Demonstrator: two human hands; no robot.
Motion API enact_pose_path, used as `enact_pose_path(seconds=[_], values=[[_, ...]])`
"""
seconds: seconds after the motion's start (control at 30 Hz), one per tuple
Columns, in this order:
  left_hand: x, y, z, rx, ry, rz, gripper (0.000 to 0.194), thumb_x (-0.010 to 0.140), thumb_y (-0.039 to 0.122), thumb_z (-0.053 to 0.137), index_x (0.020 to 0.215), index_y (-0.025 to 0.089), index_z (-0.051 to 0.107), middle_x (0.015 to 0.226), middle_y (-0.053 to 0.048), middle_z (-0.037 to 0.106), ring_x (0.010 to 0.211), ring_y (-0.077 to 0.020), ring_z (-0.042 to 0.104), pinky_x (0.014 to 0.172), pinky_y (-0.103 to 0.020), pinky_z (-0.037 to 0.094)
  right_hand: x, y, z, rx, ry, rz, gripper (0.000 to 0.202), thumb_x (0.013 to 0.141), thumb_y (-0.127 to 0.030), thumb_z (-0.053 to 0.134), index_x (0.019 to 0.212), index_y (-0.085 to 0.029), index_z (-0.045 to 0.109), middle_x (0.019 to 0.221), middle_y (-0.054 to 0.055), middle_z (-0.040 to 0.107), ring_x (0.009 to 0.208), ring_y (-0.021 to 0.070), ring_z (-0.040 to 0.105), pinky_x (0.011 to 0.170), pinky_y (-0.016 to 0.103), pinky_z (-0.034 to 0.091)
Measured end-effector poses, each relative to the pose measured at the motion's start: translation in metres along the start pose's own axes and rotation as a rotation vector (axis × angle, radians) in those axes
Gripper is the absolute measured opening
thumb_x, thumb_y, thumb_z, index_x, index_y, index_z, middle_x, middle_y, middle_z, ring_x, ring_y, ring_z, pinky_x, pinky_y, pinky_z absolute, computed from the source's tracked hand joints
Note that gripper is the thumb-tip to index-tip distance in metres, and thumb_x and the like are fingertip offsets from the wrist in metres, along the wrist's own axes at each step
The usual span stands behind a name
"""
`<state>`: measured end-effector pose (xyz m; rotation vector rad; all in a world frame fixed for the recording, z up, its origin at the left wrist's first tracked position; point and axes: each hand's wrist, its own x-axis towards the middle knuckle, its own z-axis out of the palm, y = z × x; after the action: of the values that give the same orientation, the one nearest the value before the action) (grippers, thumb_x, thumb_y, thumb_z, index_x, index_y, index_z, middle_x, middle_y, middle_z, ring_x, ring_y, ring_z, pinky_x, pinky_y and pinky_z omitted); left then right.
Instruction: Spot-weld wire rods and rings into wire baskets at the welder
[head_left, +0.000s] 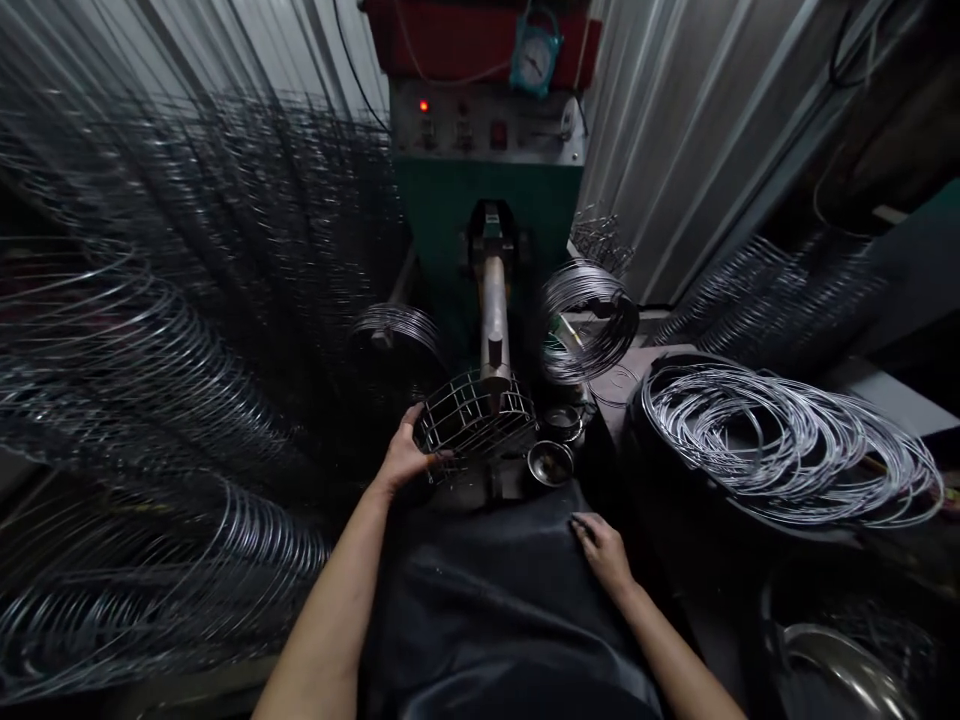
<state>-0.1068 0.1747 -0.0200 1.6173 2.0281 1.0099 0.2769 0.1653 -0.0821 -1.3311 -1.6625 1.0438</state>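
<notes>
- I've got the left hand (407, 458) grasping the near-left side of a wire basket (476, 420), right at the end of the machine's metal arm (493, 310).
- That side hold looks meant to steady the basket against the arm; whether the two touch, I can't tell.
- Over to the right hand (602, 548): fingers curled at the edge of the dark cloth (480, 610), well apart from the basket. Its grip on anything, I can't tell.
- Two small cups (550, 463) sit just beside the basket, probably for easy reach, but they crowd its right side.
- A wire coil (624, 325) hangs close beyond them; loose wire rings (787, 440) heap up farther right.
- Stacked hoops (202, 360) crowd my left, leaving that elbow little room, I'd judge.
</notes>
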Motion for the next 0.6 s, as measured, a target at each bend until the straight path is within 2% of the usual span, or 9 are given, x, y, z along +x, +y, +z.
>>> enact_pose_path(seconds=[0.07,0.13,0.2,0.27,0.37,0.47,0.53,0.6], values=[[-0.009,0.002,0.002,-0.051,0.075,-0.026,0.088,0.057,0.040,0.078,0.131,0.020,0.035,0.141,-0.016,0.037,0.133,-0.0299,0.034,0.108,-0.044,0.031,-0.002,-0.003,-0.005,-0.119,-0.057,-0.012,0.021,0.075,-0.032,0.057,0.090,-0.024,0.069,0.089,0.008,0.071,0.086,0.0267,0.067,0.082,0.042,0.051],[-0.025,0.007,0.001,-0.035,0.112,-0.015,0.085,0.055,0.039,0.079,0.127,0.019,0.040,0.141,-0.015,0.036,0.133,-0.0306,0.034,0.110,-0.044,0.029,0.001,-0.023,-0.012,-0.164,-0.139,-0.049,0.023,0.076,-0.029,0.055,0.095,-0.023,0.068,0.088,0.007,0.071,0.084,0.0246,0.067,0.079,0.039,0.051],[-0.044,0.016,-0.002,0.013,0.098,0.046,0.086,0.054,0.039,0.080,0.128,0.018,0.040,0.141,-0.015,0.034,0.133,-0.0308,0.033,0.110,-0.043,0.029,0.008,-0.058,-0.016,-0.158,-0.307,-0.153,0.021,0.078,-0.026,0.054,0.093,-0.022,0.067,0.087,0.005,0.071,0.082,0.0211,0.066,0.077,0.033,0.051],[-0.061,0.029,-0.008,0.081,0.057,0.120,0.088,0.054,0.038,0.080,0.129,0.017,0.040,0.142,-0.016,0.033,0.134,-0.0317,0.031,0.111,-0.044,0.028,0.016,-0.100,-0.014,-0.154,-0.530,-0.272,0.018,0.079,-0.023,0.054,0.089,-0.021,0.069,0.088,0.004,0.071,0.084,0.0189,0.066,0.077,0.029,0.049],[-0.076,0.056,-0.016,0.207,0.031,0.146,0.088,0.054,0.037,0.079,0.130,0.014,0.040,0.141,-0.019,0.033,0.134,-0.0354,0.029,0.111,-0.049,0.026,0.031,-0.155,0.004,-0.223,-0.745,-0.325,0.020,0.080,-0.020,0.053,0.090,-0.019,0.070,0.088,0.004,0.072,0.082,0.0183,0.065,0.073,0.026,0.048],[-0.080,0.080,-0.021,0.343,-0.013,0.158,0.088,0.053,0.032,0.078,0.130,0.013,0.040,0.141,-0.021,0.033,0.133,-0.0386,0.029,0.110,-0.055,0.022,0.039,-0.186,0.025,-0.391,-0.799,-0.322,0.020,0.079,-0.016,0.054,0.086,-0.018,0.072,0.081,0.003,0.072,0.078,0.0186,0.065,0.068,0.024,0.045],[-0.081,0.089,-0.023,0.410,-0.065,0.187,0.088,0.051,0.030,0.078,0.130,0.013,0.040,0.142,-0.023,0.033,0.134,-0.0392,0.028,0.110,-0.056,0.020,0.038,-0.194,0.031,-0.458,-0.800,-0.339,0.021,0.077,-0.012,0.054,0.084,-0.018,0.073,0.078,0.002,0.072,0.076,0.0178,0.065,0.065,0.023,0.043],[-0.082,0.092,-0.022,0.442,-0.100,0.195,0.089,0.051,0.031,0.078,0.130,0.013,0.040,0.143,-0.023,0.033,0.134,-0.0390,0.027,0.110,-0.056,0.019,0.032,-0.194,0.028,-0.448,-0.847,-0.381,0.021,0.075,-0.009,0.054,0.081,-0.019,0.072,0.076,0.001,0.071,0.072,0.0160,0.064,0.062,0.021,0.041]])
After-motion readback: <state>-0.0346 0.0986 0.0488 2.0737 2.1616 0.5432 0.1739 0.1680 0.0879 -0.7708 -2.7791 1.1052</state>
